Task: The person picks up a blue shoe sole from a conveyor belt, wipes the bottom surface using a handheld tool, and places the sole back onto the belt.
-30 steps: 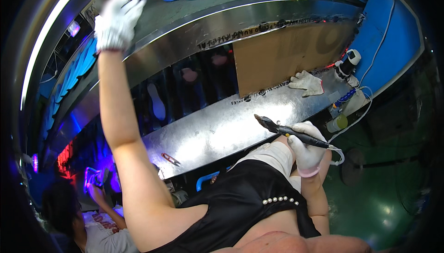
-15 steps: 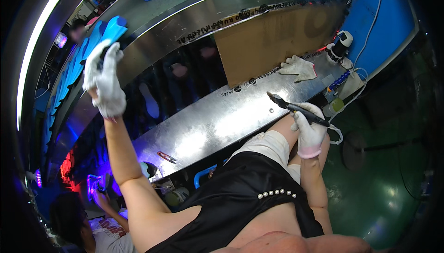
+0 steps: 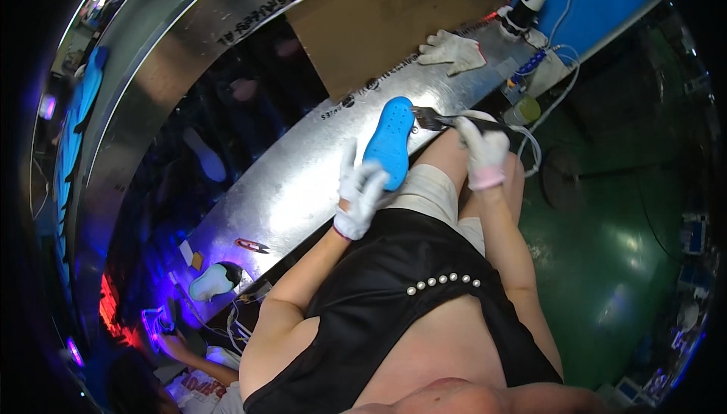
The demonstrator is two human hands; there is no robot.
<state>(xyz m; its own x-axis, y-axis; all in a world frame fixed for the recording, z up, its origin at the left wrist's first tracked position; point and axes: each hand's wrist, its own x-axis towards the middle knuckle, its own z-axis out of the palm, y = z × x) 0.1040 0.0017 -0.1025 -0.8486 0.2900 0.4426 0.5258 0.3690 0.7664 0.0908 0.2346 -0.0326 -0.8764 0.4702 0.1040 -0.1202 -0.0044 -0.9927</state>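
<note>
One long steel bench (image 3: 288, 187) runs across the view, one cardboard sheet (image 3: 379, 28) on it. One blue sole (image 3: 390, 141) is gripped at its lower end by the gloved left hand (image 3: 360, 198). The gloved right hand (image 3: 483, 157) clasps one dark brush-like tool (image 3: 447, 119), tip touching the sole's edge. One spare white glove (image 3: 453, 51) lies beyond; the tool's head is hard to make out.

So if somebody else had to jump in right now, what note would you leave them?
Left hand: white glove, holding the bright blue perforated shoe insole by its lower end over the shiny metal bench.
Right hand: white glove, gripping the dark corded hand tool, tip at the insole's upper edge.
Spare white glove lies further along the bench.
Done: insole in hand, tool at it.
Left: how far the edge work has got cannot be told.
</note>
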